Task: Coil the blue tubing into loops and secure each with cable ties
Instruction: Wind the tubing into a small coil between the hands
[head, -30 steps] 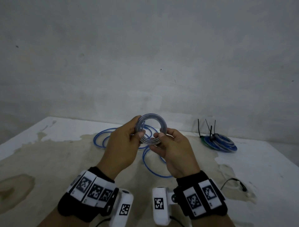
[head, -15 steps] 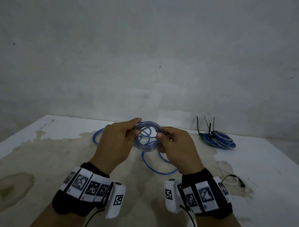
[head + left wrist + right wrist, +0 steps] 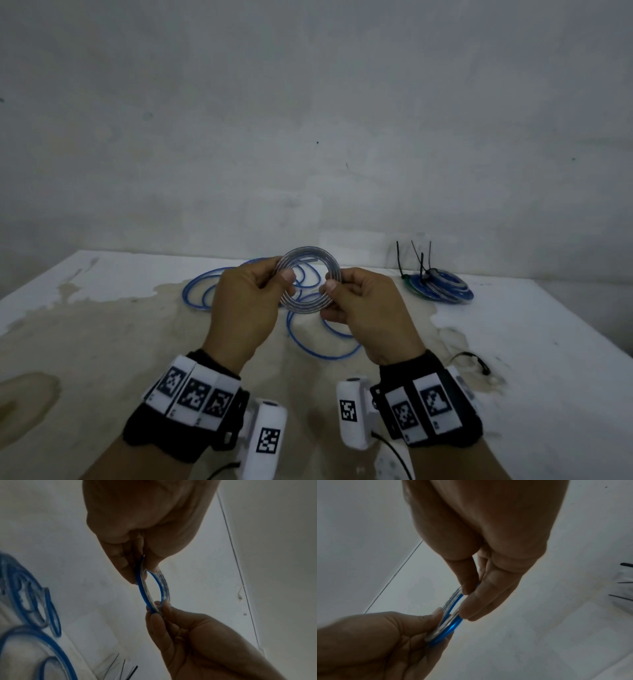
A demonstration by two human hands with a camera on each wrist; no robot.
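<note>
A small coil of blue tubing (image 3: 310, 250) stands upright above the table between both hands. My left hand (image 3: 282, 274) pinches its left side between thumb and fingers, and my right hand (image 3: 329, 293) pinches its right side. The left wrist view shows the coil (image 3: 145, 592) edge-on, with my left hand (image 3: 142, 563) above it and the right fingertips (image 3: 157, 616) below. In the right wrist view my right hand (image 3: 467, 595) grips the coil (image 3: 452, 626) from above. The rest of the tubing (image 3: 202, 291) lies loose on the table behind and below the hands.
A pile of finished blue coils (image 3: 442, 289) with black cable ties sticking up lies at the back right near the wall. One black cable tie (image 3: 472, 358) lies on the stained white table (image 3: 102, 342) to the right of my right wrist.
Half a second ago the coil was tipped flatter and lower; now it stands upright again facing me. Both hands keep their pinch on its sides.
</note>
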